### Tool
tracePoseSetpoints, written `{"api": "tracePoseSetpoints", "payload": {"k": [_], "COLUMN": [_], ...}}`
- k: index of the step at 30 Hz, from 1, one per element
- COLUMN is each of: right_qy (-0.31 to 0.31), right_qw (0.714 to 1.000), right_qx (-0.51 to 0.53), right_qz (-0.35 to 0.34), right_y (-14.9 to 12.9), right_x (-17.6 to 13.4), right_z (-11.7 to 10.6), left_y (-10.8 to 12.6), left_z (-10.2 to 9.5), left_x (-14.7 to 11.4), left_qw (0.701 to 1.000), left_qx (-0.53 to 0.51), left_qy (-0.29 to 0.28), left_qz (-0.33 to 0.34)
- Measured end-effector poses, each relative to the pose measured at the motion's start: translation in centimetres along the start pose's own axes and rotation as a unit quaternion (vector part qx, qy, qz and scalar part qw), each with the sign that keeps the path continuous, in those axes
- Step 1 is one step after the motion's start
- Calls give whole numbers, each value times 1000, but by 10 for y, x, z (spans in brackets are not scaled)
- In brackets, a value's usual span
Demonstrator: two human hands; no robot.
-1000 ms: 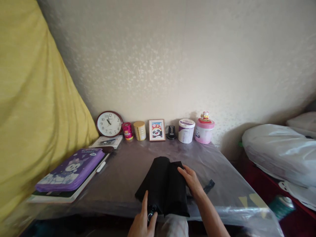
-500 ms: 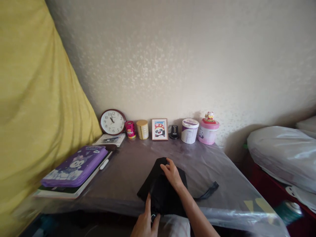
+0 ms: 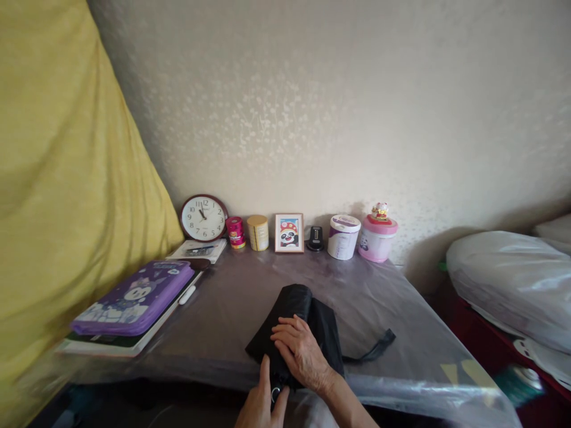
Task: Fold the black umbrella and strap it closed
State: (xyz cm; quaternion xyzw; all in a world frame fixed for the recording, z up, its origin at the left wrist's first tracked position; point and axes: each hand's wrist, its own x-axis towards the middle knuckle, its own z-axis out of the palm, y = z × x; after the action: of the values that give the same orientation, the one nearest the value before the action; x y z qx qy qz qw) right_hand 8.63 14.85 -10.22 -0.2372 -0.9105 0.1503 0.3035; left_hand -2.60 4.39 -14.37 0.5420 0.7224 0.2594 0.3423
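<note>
Clear plastic [image 3: 410, 321] covers the grey bench [image 3: 214, 321] beneath a black folded fabric umbrella [image 3: 292, 299], its near end gripped by the curled left hand [image 3: 263, 407], the right hand [image 3: 302, 352] resting flattish on top.

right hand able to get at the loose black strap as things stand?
Probably yes. The right hand rests on the black bundle, and the strap trails out to its right over the table, with nothing visible lying on the free end.
</note>
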Motion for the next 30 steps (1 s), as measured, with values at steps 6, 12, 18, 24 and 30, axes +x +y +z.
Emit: {"api": "tracePoseSetpoints", "payload": {"k": [6,12,18,24,30], "right_qy": [0,37,44,112,77], "right_qw": [1000,996,999,984,996], "right_qx": [18,83,0,-102,-48], "right_qz": [8,23,14,89,-15], "right_y": [1,13,56,85,66], "right_x": [2,4,24,44,31], "right_z": [2,-5,-7,-7,-7], "left_y": [7,12,14,14,9], "left_z": [-2,-6,-8,-9,-6], "left_x": [-3,1,1,0,4], "left_qw": [998,997,999,999,999], "left_qx": [-13,70,39,24,8], "left_qy": [45,-28,-22,-34,-32], "left_qz": [36,-3,-11,-22,2]}}
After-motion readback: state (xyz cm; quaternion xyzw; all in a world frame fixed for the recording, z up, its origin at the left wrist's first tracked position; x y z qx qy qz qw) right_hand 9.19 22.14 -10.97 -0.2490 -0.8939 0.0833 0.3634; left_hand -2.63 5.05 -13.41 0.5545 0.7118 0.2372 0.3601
